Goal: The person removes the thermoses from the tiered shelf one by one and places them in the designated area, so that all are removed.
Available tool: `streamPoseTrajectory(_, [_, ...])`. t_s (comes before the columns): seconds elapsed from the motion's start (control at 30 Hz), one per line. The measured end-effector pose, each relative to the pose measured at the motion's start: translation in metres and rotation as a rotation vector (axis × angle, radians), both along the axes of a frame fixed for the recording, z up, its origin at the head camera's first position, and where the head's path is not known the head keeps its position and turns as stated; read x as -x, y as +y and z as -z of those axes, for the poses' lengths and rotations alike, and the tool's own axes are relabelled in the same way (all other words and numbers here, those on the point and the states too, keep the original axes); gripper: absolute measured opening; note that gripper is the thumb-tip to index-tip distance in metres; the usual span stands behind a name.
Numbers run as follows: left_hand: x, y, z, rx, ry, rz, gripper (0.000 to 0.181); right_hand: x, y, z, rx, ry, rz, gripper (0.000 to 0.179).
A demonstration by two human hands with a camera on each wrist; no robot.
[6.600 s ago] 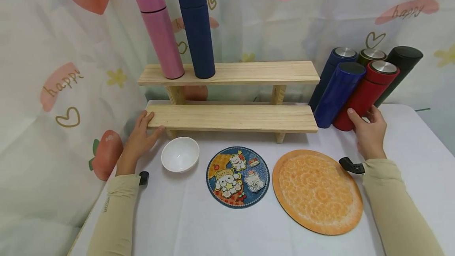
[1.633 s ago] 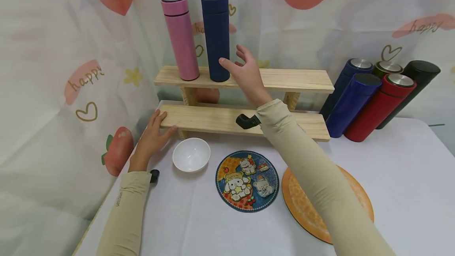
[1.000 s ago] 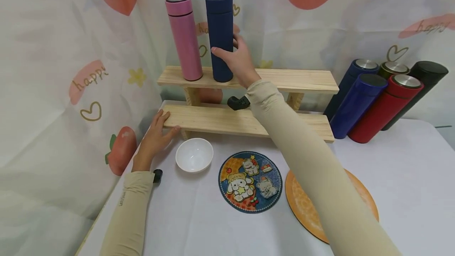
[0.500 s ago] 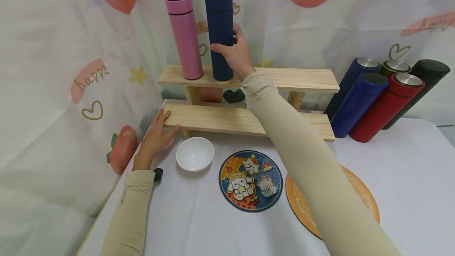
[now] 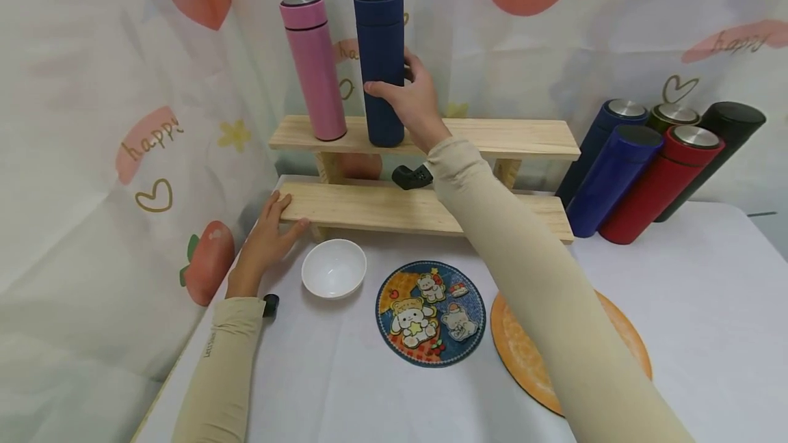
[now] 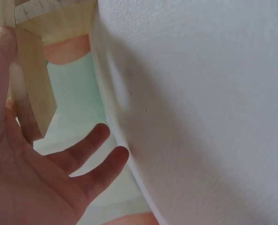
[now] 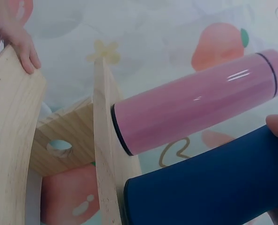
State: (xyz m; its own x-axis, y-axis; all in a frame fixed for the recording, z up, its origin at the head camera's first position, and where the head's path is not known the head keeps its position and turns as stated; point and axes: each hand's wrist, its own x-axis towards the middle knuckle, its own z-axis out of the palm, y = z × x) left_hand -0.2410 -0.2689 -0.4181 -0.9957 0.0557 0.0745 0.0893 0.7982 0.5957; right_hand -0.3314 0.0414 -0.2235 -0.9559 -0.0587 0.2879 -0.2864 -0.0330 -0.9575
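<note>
My right hand (image 5: 414, 98) is wrapped round the blue bottle (image 5: 382, 39), thumb in front, and the bottle is upright at the upper shelf (image 5: 505, 134); I can't tell whether its base is lifted. My left hand (image 5: 265, 241) rests loosely on the left end of the lower shelf (image 5: 369, 207), clutching nothing. I judge the step in hand to be handling this 1 bottle; the next move calls for keeping it vertical and clear of the pink bottle (image 5: 312, 74) near it. Further out, I have a white bowl (image 5: 334, 272) and 2 round mats (image 5: 440, 310) in front, and 5 more bottles (image 5: 646, 197) at the right.
</note>
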Motion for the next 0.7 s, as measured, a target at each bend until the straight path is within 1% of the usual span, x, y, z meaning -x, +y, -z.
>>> streamPoseTrajectory(0.2, [0.0,0.0,0.001,-0.006,0.017,0.008,0.085,-0.011,0.007,0.001,0.027,0.005,-0.031,0.079])
streamPoseTrajectory(0.37, [-0.001,0.0,0.0,-0.016,0.019,0.016,0.084,-0.021,0.014,0.001,0.026,0.013,-0.037,0.077])
streamPoseTrajectory(0.57, [-0.003,0.001,-0.003,-0.026,0.02,0.023,0.083,-0.032,0.024,0.002,0.037,0.059,-0.041,0.074])
streamPoseTrajectory(0.7, [-0.003,0.002,-0.004,-0.025,0.02,0.023,0.084,-0.04,0.031,0.006,0.047,0.086,-0.047,0.071])
